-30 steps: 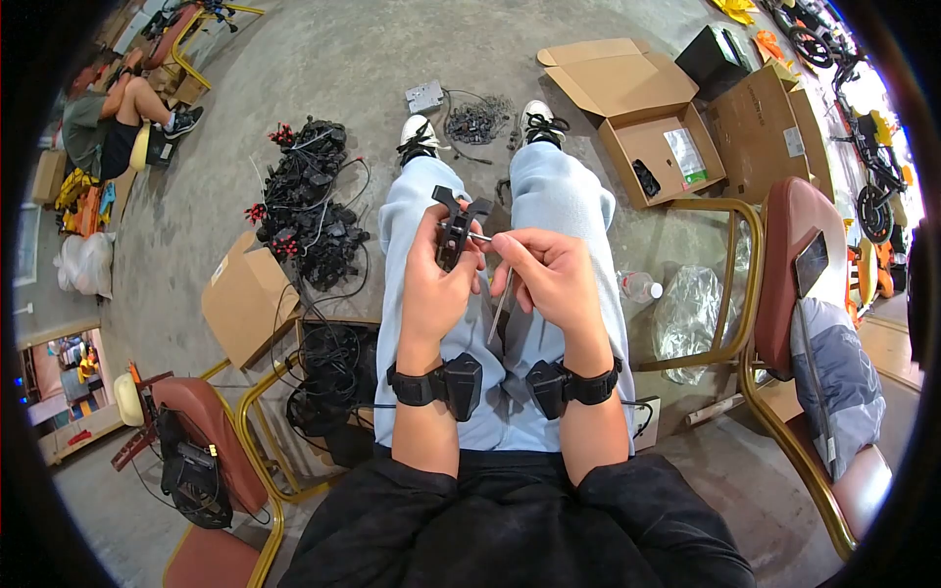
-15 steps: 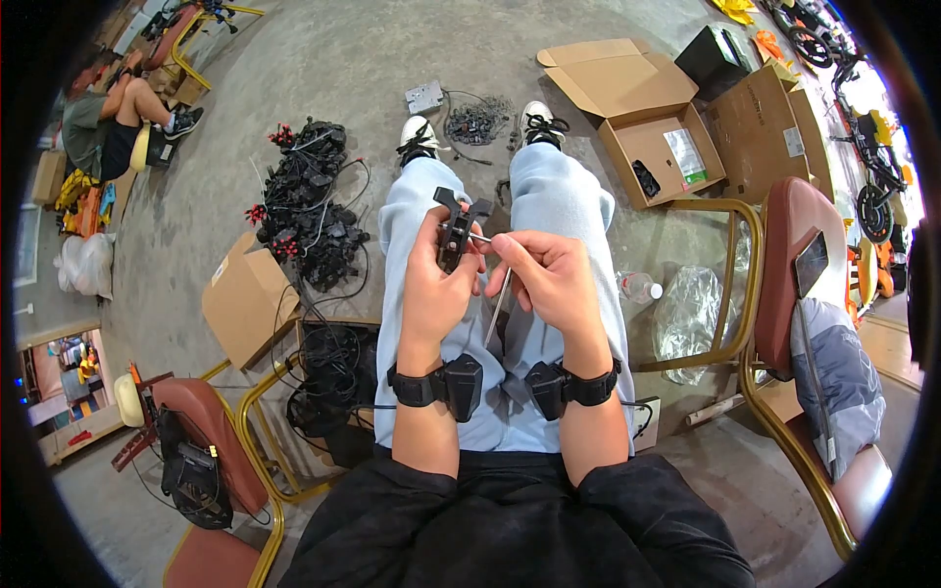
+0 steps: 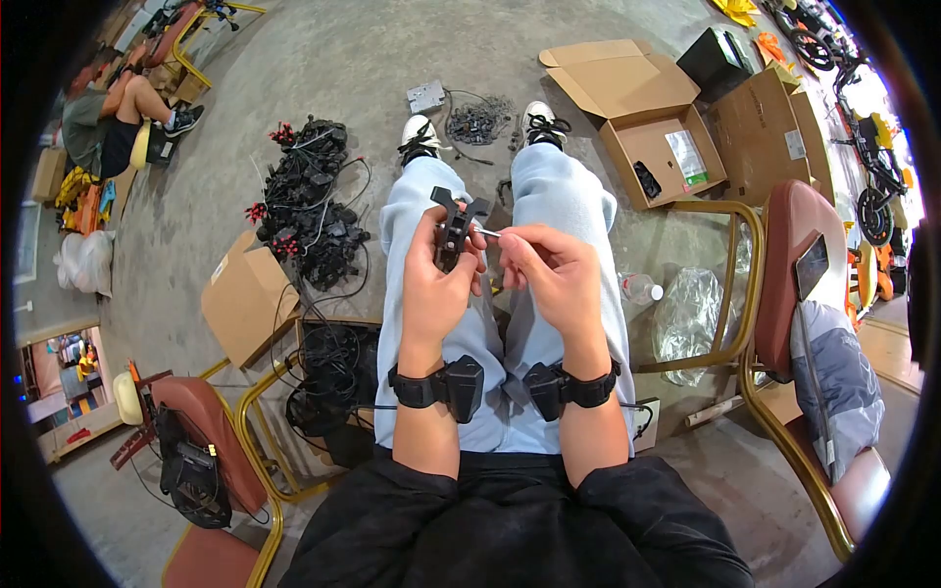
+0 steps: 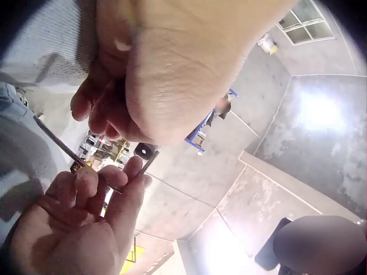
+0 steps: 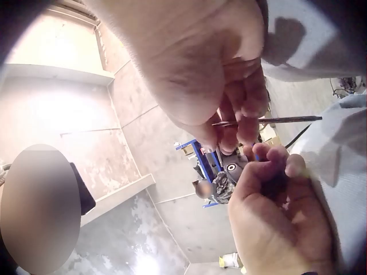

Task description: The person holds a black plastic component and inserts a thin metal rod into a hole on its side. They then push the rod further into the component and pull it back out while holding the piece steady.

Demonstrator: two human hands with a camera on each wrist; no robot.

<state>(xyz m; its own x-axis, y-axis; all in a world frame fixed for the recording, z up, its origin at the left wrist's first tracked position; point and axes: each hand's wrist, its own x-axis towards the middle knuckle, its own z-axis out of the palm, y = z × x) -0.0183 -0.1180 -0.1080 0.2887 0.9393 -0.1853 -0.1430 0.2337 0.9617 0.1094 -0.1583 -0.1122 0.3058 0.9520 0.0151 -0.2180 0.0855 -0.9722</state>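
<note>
In the head view my left hand (image 3: 436, 294) grips a black forked part (image 3: 453, 235), clamp-like in shape, with two prongs pointing up. Fingers wrap its sides and the thumb lies along its lower end. My right hand (image 3: 559, 279) is just to the right, pinching a thin metal L-shaped hex key (image 3: 487, 232) between thumb and fingertips. The key's bright end reaches the right side of the black part. From the right wrist view, a long arm of the hex key (image 5: 289, 120) sticks out past the right fingers; the left hand (image 5: 281, 212) is below it.
Both hands are above the lap, over light blue trousers (image 3: 564, 206). Tangled black cables (image 3: 319, 206) lie on the floor at left, small dark pieces (image 3: 478, 122) between the shoes. An open cardboard box (image 3: 627, 147) stands at right, chairs (image 3: 784, 265) on both sides. Another person sits far left.
The right hand has turned the hex key: its long arm, which hung down toward the lap, no longer shows there. The right fingertips have shifted slightly right; the left hand holds still.
</note>
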